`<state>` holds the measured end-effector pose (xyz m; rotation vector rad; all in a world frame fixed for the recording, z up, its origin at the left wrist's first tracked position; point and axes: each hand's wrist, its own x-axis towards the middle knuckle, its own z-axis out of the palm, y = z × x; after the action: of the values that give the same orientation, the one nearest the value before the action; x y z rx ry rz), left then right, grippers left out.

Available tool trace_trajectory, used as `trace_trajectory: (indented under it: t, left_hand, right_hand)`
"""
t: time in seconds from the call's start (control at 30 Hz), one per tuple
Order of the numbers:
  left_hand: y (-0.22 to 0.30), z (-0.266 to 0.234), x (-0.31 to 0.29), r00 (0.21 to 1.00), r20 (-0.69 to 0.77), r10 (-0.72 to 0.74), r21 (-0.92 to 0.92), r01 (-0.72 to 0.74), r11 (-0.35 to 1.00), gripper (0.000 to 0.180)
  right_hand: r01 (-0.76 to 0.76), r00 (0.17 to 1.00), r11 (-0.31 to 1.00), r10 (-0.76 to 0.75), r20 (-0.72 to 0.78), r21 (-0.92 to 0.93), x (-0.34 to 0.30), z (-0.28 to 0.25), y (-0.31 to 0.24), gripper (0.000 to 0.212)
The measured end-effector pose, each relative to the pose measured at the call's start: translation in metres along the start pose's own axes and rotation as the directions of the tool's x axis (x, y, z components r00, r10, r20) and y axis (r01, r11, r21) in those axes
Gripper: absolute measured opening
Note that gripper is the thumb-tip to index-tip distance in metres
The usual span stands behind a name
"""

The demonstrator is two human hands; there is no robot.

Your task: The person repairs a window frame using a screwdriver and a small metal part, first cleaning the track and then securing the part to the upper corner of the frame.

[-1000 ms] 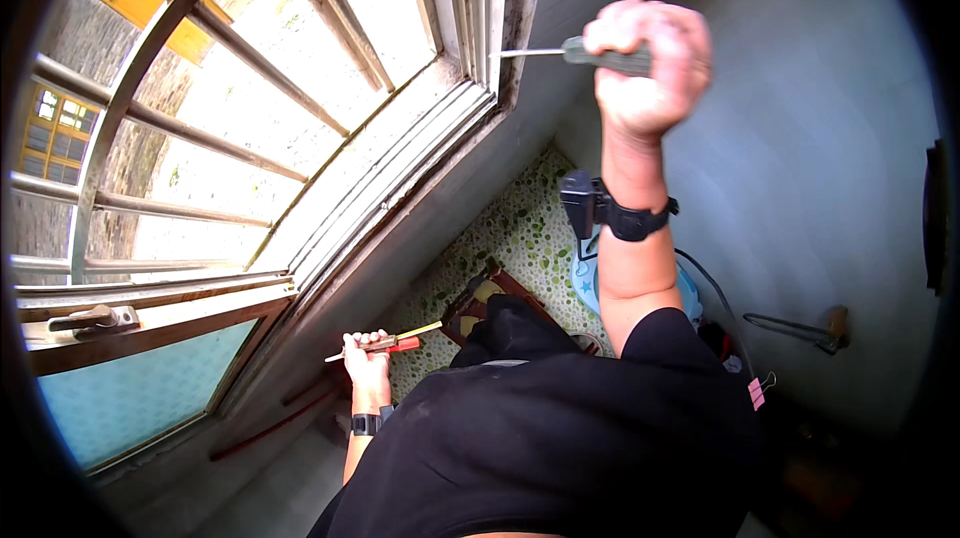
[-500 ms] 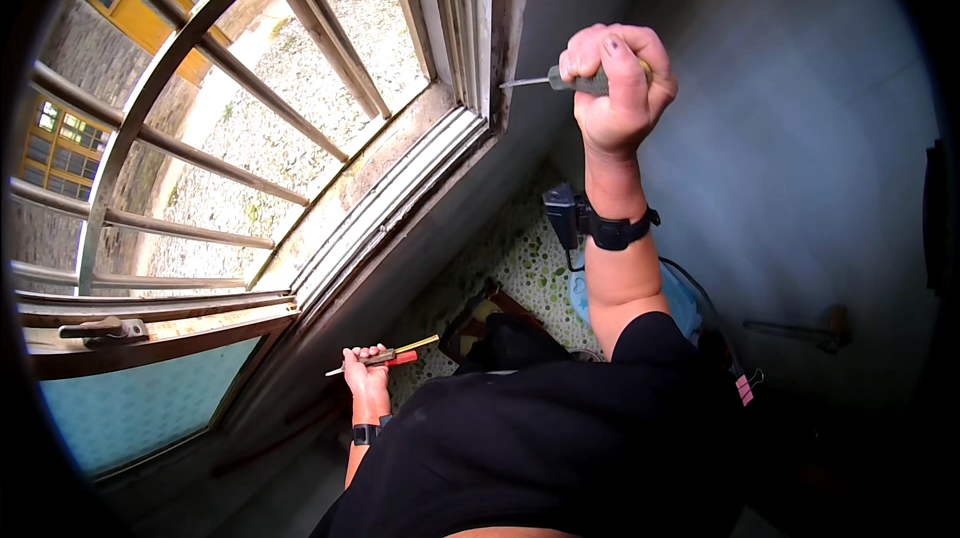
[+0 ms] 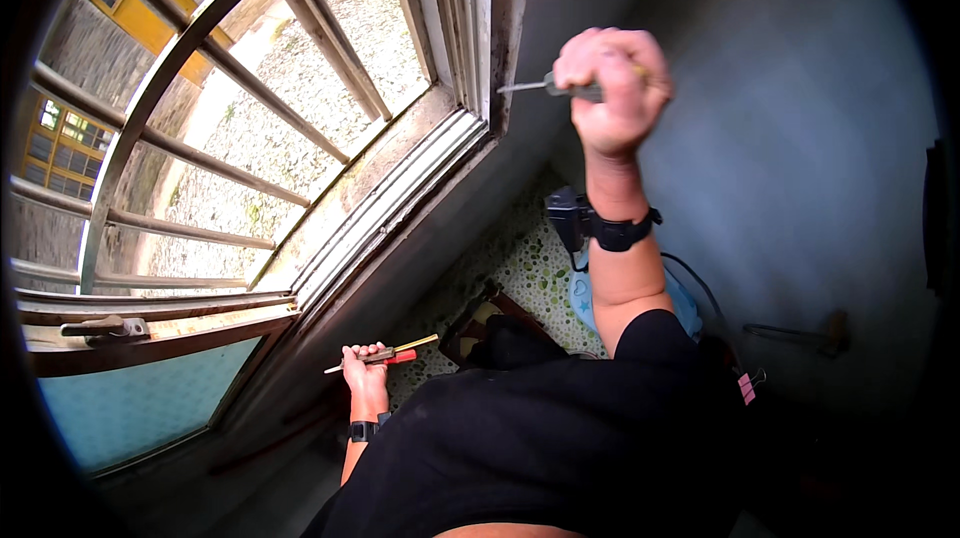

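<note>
My right hand (image 3: 618, 93), raised and a little smeared by motion, is closed around the handle of a screwdriver (image 3: 525, 87). Its metal shaft points left, and the tip meets the inner edge of the window frame (image 3: 508, 48). Most of the dark handle is hidden in my fist. Lower down, beside the wall under the sill, my left hand (image 3: 364, 370) is wrapped around a few slim tools. Among them are a red handle (image 3: 402, 357) and a yellow rod (image 3: 417, 343); a pale shaft sticks out on the other side.
Metal bars (image 3: 230, 178) cross the window opening at left. An open sash (image 3: 150, 388) with blue patterned glass and a latch (image 3: 105, 329) stands below them. Beneath my right arm are a light blue stool (image 3: 583, 303) and a pebble-patterned floor (image 3: 525, 268). A grey wall rises at right.
My right fist has turned slightly around the screwdriver handle and shifted a little left; the tip stays at the frame. My left hand is almost unmoved, still around its tools.
</note>
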<state>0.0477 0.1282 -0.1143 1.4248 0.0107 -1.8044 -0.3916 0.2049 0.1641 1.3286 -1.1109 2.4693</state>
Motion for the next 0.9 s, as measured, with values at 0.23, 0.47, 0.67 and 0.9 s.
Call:
trace_trajectory:
  t: [0.23, 0.47, 0.67, 0.9]
  left_hand:
    - [0.002, -0.005, -0.003, 1.000, -0.008, -0.003, 0.034, 0.003, 0.999, 0.045]
    - [0.009, -0.009, 0.002, 0.999, -0.050, 0.002, 0.064, 0.001, 0.998, 0.046]
    - [0.017, 0.000, 0.003, 0.999, -0.010, -0.045, 0.143, 0.046, 0.989, 0.046]
    - [0.020, -0.003, 0.007, 1.000, 0.012, -0.011, 0.184, 0.009, 0.983, 0.044]
  right_hand:
    - [-0.013, 0.999, 0.999, 0.015, -0.040, 0.046, -0.008, -0.008, 0.003, 0.012]
    - [-0.068, 0.985, 0.998, 0.065, -0.159, -0.012, -0.028, -0.010, 0.023, 0.013]
    - [-0.030, 0.991, 0.968, -0.003, -0.133, -0.250, -0.036, -0.014, 0.023, 0.013]
    - [0.260, 0.962, 0.921, -0.273, -0.003, -0.289, -0.051, -0.008, 0.060, 0.018]
